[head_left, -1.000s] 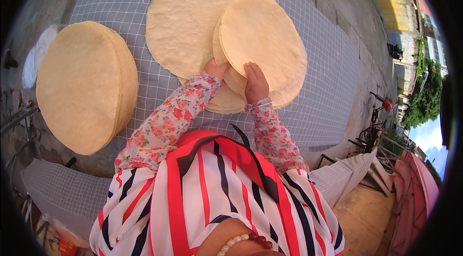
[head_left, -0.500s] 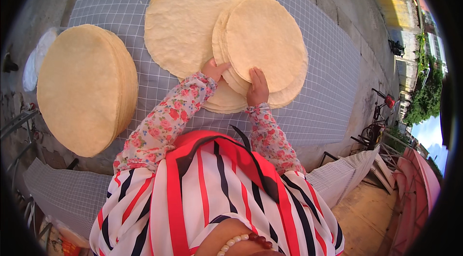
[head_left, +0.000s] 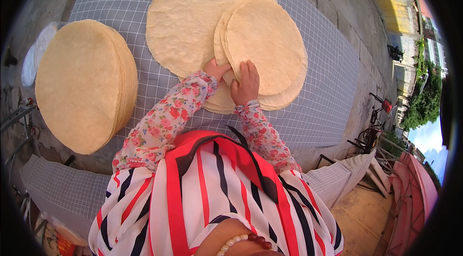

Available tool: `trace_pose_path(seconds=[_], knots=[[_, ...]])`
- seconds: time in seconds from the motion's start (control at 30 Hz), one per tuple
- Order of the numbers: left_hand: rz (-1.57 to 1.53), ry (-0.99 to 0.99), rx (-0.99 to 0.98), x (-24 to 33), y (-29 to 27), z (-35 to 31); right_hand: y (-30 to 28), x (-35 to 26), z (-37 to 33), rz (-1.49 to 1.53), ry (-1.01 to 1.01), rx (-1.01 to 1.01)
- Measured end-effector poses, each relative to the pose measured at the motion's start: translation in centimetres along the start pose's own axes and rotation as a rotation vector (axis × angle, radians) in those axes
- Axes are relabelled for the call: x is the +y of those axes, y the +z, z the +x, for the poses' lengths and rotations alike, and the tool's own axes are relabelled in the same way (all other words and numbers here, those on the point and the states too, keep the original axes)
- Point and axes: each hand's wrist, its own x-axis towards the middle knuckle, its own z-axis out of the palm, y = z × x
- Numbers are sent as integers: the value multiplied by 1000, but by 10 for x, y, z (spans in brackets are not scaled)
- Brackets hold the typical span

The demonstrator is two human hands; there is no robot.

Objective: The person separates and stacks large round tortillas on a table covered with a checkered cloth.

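left hand: fingers tucked under edge of pale round flatbread stack | right hand: flat, open on top | stack: on grey checked mesh tabletop, overlapping large spread flatbread | tip: lift whole edge evenly, avoid cracking.

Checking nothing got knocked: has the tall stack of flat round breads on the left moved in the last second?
No. The tall stack sits at the same spot on the checked cloth as before.
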Motion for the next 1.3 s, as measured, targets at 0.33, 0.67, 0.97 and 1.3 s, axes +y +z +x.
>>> trace_pose_path(seconds=[0.33, 0.67, 0.97, 1.3], knots=[[93, 20, 157, 14, 16, -10, 6, 25, 1, -30, -43, 1], [157, 158, 68, -13, 0, 14, 8, 1, 5, 22, -48, 56], [153, 115, -44, -3, 1, 3, 14, -10, -2, -42, -69, -87], [-264, -63, -372, 1, -7, -9, 2, 30, -2, 187, -41, -145]])
